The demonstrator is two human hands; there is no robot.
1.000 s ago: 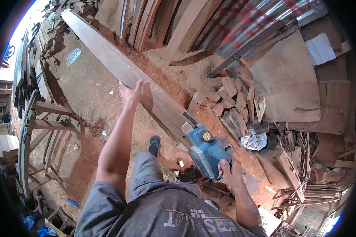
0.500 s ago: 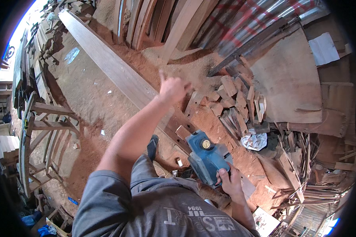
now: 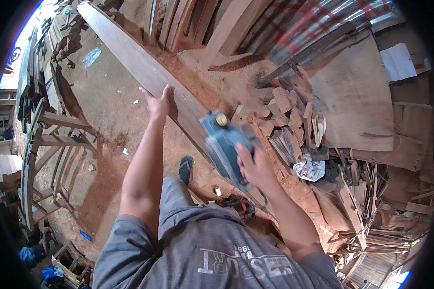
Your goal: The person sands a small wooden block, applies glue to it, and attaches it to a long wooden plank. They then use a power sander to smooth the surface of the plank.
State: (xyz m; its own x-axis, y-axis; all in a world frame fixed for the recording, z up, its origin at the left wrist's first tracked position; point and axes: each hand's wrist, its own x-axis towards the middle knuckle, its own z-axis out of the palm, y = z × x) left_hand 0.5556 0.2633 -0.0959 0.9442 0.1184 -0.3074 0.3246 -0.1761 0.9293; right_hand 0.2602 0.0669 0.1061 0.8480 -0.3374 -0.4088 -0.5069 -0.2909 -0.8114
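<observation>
A long wooden plank (image 3: 130, 55) runs from the far left toward my body at lower right. On its near part sits a blue handheld electric planer (image 3: 224, 144) with a round yellowish knob, slightly blurred. My right hand (image 3: 255, 166) is wrapped around the planer's rear handle. My left hand (image 3: 158, 103) is at the plank's left edge, ahead of the planer, with thumb and fingers spread apart; the thumb lies over the wood. How firmly it touches the plank I cannot tell.
Offcut blocks (image 3: 275, 108) are heaped right of the plank, near a crumpled silvery wrapper (image 3: 309, 168). A wooden frame (image 3: 62, 139) stands at left. Tall boards (image 3: 178, 24) lean at the back. Sawdust (image 3: 226, 86) covers the ground. My foot (image 3: 185, 168) is beside the plank.
My right hand has moved the planer forward and left along the plank. My left hand has shifted left from above the plank to its left edge, its fingers now spread.
</observation>
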